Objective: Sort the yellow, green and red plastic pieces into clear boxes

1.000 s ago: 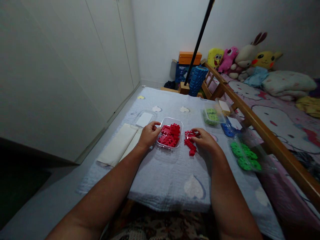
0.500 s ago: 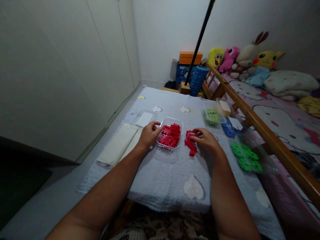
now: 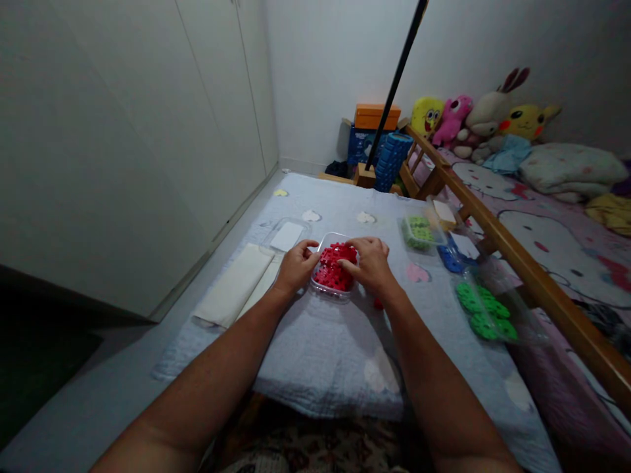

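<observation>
A clear plastic container [image 3: 327, 293] of red interlocking pieces [image 3: 331, 274] sits on a pale blue quilt [image 3: 320, 348]. My left hand [image 3: 294, 266] grips the container's left rim, fingers curled. My right hand [image 3: 369, 263] is over its right side, fingers bent down onto red pieces at the rim. One loose red piece [image 3: 378, 303] lies on the quilt beside my right wrist.
A clear lid [image 3: 286, 235] and white paper [image 3: 231, 284] lie to the left. To the right are a tub of light green pieces [image 3: 419, 231], blue pieces [image 3: 449, 258] and a bag of green gear pieces [image 3: 486, 314]. A wooden bed rail [image 3: 517, 263] borders the right, with plush toys [image 3: 473, 112] behind.
My right hand has moved left from the loose red pile on the quilt to the container. Most of that pile is gone from the quilt. My left hand has stayed on the rim.
</observation>
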`<state>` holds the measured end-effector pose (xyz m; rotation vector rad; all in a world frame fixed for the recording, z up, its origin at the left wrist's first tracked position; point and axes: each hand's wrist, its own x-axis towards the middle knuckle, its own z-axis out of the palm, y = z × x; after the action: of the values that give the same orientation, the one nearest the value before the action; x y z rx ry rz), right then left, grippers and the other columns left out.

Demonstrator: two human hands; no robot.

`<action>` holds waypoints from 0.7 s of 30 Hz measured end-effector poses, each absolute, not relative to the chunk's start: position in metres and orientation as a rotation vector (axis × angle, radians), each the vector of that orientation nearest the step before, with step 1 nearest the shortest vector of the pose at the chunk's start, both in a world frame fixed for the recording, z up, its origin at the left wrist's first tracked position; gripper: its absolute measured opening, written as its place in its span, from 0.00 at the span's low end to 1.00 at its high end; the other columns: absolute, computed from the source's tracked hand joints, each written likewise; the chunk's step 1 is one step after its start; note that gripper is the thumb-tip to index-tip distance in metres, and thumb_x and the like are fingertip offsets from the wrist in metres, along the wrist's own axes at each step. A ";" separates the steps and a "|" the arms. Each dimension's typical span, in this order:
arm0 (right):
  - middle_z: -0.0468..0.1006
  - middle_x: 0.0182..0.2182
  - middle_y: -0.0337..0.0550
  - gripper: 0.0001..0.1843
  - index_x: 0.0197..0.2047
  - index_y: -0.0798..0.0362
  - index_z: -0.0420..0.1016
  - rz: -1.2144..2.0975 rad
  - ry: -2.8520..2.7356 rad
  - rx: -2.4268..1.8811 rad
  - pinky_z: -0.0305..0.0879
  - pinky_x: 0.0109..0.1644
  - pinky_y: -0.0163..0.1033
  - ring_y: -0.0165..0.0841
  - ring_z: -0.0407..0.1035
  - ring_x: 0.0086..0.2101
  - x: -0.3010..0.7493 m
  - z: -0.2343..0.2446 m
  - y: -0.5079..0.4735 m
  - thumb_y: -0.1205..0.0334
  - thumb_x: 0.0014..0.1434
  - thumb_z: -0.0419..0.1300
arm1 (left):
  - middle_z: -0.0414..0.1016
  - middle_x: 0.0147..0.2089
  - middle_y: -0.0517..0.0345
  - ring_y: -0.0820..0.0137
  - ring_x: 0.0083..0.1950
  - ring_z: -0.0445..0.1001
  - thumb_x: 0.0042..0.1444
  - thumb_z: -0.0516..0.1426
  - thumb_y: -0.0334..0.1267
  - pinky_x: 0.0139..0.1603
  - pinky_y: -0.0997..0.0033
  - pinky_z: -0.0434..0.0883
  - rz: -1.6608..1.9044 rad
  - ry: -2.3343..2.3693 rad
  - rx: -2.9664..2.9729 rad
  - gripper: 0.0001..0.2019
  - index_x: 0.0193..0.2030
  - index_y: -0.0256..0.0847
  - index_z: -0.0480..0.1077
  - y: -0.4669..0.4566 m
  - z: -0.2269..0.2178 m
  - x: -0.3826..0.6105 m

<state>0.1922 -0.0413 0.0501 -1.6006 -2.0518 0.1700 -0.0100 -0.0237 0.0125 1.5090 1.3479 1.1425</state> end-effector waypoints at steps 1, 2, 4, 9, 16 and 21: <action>0.83 0.50 0.51 0.17 0.50 0.46 0.81 0.150 -2.073 -1.606 0.51 0.64 0.63 0.54 0.65 0.55 0.188 0.050 -0.039 0.53 0.57 0.69 | 0.65 0.24 0.67 0.72 0.27 0.65 0.53 0.59 0.44 0.30 0.72 0.61 1.143 1.346 1.513 0.18 0.48 0.38 0.76 -0.024 0.012 -0.010; 0.83 0.50 0.52 0.16 0.49 0.46 0.81 0.131 -2.086 -1.614 0.50 0.64 0.64 0.54 0.65 0.55 0.184 0.050 -0.038 0.53 0.58 0.69 | 0.65 0.24 0.67 0.72 0.27 0.65 0.53 0.59 0.44 0.30 0.72 0.62 1.145 1.344 1.517 0.18 0.48 0.37 0.76 -0.023 0.011 -0.011; 0.83 0.50 0.53 0.15 0.48 0.47 0.81 0.108 -2.089 -1.634 0.48 0.65 0.66 0.54 0.65 0.55 0.178 0.048 -0.034 0.52 0.59 0.68 | 0.65 0.24 0.67 0.72 0.27 0.65 0.53 0.59 0.44 0.30 0.73 0.61 1.146 1.342 1.521 0.18 0.48 0.37 0.76 -0.023 0.011 -0.011; 0.82 0.51 0.53 0.14 0.47 0.47 0.80 0.086 -2.068 -1.682 0.44 0.65 0.70 0.56 0.63 0.57 0.171 0.044 -0.031 0.50 0.60 0.68 | 0.65 0.24 0.67 0.72 0.26 0.66 0.53 0.59 0.45 0.30 0.72 0.61 1.145 1.344 1.513 0.17 0.46 0.37 0.76 -0.024 0.012 -0.010; 0.80 0.55 0.51 0.11 0.46 0.47 0.81 0.157 -1.987 -1.675 0.55 0.63 0.61 0.53 0.66 0.57 0.204 0.048 -0.032 0.54 0.61 0.66 | 0.65 0.23 0.67 0.72 0.26 0.65 0.53 0.59 0.44 0.30 0.72 0.61 1.150 1.335 1.488 0.17 0.46 0.38 0.76 -0.024 0.012 -0.009; 0.81 0.52 0.52 0.12 0.46 0.49 0.80 0.249 -1.956 -1.711 0.62 0.63 0.55 0.48 0.71 0.55 0.256 0.046 -0.035 0.61 0.59 0.63 | 0.65 0.23 0.67 0.72 0.25 0.65 0.52 0.60 0.45 0.29 0.72 0.61 1.140 1.352 1.483 0.17 0.45 0.39 0.77 -0.023 0.013 -0.009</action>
<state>0.2563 -0.0352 0.0458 -1.7106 -1.9560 0.2494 -0.0085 -0.0235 0.0129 1.4832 1.3516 1.1397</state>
